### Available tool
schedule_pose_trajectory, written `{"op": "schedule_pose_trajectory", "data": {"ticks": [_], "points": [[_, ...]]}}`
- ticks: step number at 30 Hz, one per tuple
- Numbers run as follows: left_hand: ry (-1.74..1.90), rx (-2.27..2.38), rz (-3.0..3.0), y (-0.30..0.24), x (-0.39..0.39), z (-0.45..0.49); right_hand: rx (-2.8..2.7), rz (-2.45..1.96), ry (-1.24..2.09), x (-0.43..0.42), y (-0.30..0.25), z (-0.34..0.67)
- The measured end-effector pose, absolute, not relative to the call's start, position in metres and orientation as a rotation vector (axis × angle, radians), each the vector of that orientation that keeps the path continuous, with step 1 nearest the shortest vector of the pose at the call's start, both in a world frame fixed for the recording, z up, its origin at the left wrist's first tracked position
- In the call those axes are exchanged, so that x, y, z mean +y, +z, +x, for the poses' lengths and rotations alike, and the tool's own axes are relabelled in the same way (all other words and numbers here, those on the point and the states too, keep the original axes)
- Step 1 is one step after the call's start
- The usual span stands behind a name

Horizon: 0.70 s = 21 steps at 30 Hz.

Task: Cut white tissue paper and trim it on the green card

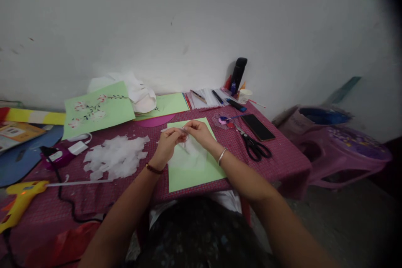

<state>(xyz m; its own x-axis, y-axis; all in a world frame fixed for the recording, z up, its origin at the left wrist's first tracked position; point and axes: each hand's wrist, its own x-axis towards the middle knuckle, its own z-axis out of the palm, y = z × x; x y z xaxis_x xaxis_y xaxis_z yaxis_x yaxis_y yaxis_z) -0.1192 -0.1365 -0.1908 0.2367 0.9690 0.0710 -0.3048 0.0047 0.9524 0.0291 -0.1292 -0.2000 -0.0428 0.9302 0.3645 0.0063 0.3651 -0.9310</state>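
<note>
Above a light green paper sheet (185,180), my two hands meet with fingertips pinched together. My left hand (171,141) is closed on a thin white tissue piece (186,139). My right hand (198,132) pinches the same piece from the other side; its exact outline is blurred between the fingers. Thin whitish, see-through material (191,161) lies on the green sheet below. To the left of my left hand is a pile of torn white tissue pieces (117,157).
Scissors (254,146) and a phone (258,127) lie at the right. A yellow glue gun (25,199) with its cord is at the left. A green sheet with painted flowers (99,109) leans at the back, near pens (217,96). Purple stools (342,155) stand right of the table.
</note>
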Motion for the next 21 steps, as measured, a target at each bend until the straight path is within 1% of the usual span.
{"op": "schedule_pose_trajectory", "data": {"ticks": [6,14,21], "points": [[1.031,0.759,1.124,-0.1919,-0.1358,-0.1209,-1.333,-0.921,1.031,-0.1327,-0.1953,0.0303],[1.129,0.657,1.003,-0.1882,-0.1348,-0.1224,-1.409,-0.906,0.976,-0.1349,-0.1906,0.0317],[1.197,0.677,0.971,-0.19,-0.1325,-0.1221,-1.447,-0.918,0.955,-0.1344,-0.1924,0.0318]]}}
